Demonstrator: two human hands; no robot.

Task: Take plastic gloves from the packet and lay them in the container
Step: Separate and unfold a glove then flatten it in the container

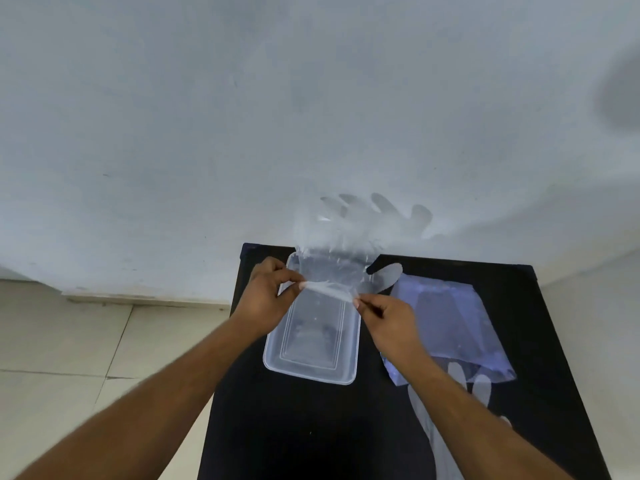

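1. Presently, a clear plastic container point(310, 344) lies open-side up on a black worktop point(311, 427), its long axis running away from the person toward a pale wall point(242, 116).
2. The left hand point(268, 292) is closed in a pinch on one corner of the cuff of a transparent plastic glove point(349, 244), above the container's far left edge.
3. The right hand point(386, 318) is likewise closed in a pinch on the cuff's other corner, above the container's right rim.
4. The glove is held stretched between both hands over the container's far end, its fingers pointing away toward the wall; it appears blurred.
5. A bluish packet point(446, 323) lies flat on the worktop just right of the container.
6. A second glove point(481, 389) protrudes from the packet's near end, partly hidden by the right forearm.
7. Tiled floor point(69, 341) shows left of the worktop.
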